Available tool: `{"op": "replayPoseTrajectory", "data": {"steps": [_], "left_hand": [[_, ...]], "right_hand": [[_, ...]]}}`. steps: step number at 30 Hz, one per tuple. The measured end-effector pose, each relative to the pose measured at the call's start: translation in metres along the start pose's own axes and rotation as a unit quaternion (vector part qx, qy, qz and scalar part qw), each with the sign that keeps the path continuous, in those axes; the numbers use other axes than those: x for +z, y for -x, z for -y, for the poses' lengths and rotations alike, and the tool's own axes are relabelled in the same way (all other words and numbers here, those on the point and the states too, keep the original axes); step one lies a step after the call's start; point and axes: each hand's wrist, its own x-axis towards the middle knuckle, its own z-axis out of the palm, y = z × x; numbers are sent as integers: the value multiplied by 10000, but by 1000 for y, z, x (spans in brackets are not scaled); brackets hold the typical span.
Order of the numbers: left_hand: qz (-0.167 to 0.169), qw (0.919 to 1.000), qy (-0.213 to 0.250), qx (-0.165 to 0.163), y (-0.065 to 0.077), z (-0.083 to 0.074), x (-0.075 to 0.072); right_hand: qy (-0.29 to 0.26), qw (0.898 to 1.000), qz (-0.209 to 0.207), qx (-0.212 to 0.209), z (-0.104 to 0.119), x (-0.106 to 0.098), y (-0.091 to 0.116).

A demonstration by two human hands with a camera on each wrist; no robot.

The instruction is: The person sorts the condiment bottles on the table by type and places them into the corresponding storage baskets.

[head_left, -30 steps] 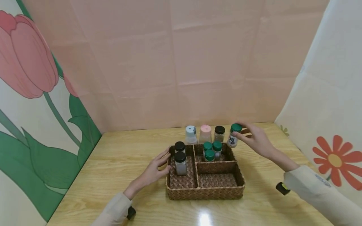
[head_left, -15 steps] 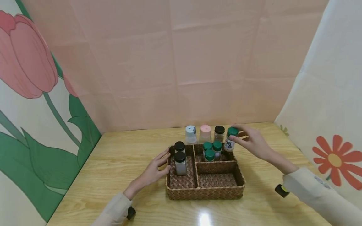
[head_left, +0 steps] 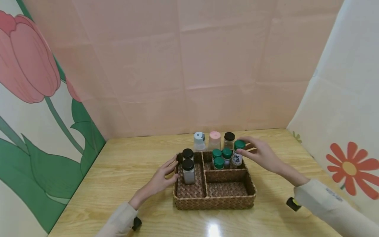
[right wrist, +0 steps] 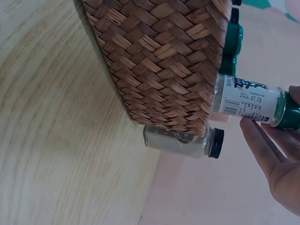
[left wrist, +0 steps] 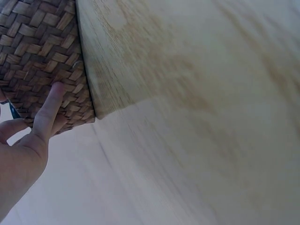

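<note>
My right hand (head_left: pixel 262 154) pinches a green-capped seasoning jar (head_left: pixel 237 158) by its upper part, with a white printed label facing out. The jar's base is at the right end of the back right compartment of a brown woven basket (head_left: pixel 214 203). In the right wrist view the jar's lower end (right wrist: pixel 225 93) sits at the basket's rim. Several green-capped jars (head_left: pixel 219 162) stand in that same compartment. My left hand (head_left: pixel 164 174) touches the basket's left wall with extended fingers; the left wrist view shows a fingertip (left wrist: pixel 57 89) against the weave.
Two black-lidded jars (head_left: pixel 189 172) stand in the basket's long left compartment. Behind the basket are a blue-capped bottle (head_left: pixel 199 142), a pink-capped bottle (head_left: pixel 214 141) and a black-lidded glass jar (head_left: pixel 229 141). A pink backdrop (head_left: pixel 183 82) rises behind the wooden table (head_left: pixel 124 164).
My right hand has moved the green-capped jar left and down, from beside the basket's back right corner into the back right compartment. The left hand has stayed at the basket.
</note>
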Motion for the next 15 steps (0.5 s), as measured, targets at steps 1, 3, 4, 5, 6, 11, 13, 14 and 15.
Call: {"op": "replayPoseTrajectory", "data": {"steps": [1, 3, 4, 5, 6, 11, 13, 14, 15], "left_hand": [[8, 10000, 1, -16, 0, 0, 0], [16, 10000, -9, -33, 0, 0, 0], [17, 10000, -9, -32, 0, 0, 0], [18, 10000, -9, -32, 0, 0, 0], [16, 10000, -22, -30, 1, 0, 0], [14, 10000, -70, -56, 1, -1, 0], [26, 9999, -72, -74, 1, -2, -1], [34, 9999, -74, -79, 0, -2, -1], [41, 9999, -80, -83, 0, -2, -1]], "right_hand": [[1, 10000, 11, -16, 0, 1, 1], [-6, 10000, 12, -68, -1, 3, 2], [-12, 10000, 4, -80, -1, 4, 2], [-14, 10000, 2, -78, -1, 5, 3], [-18, 10000, 2, -83, -2, 5, 3], [-112, 9999, 60, -43, -1, 8, 3], [-137, 9999, 100, -8, 0, 9, 3], [-149, 9998, 117, 15, 0, 9, 3], [-158, 9998, 138, 24, 0, 10, 3]]}}
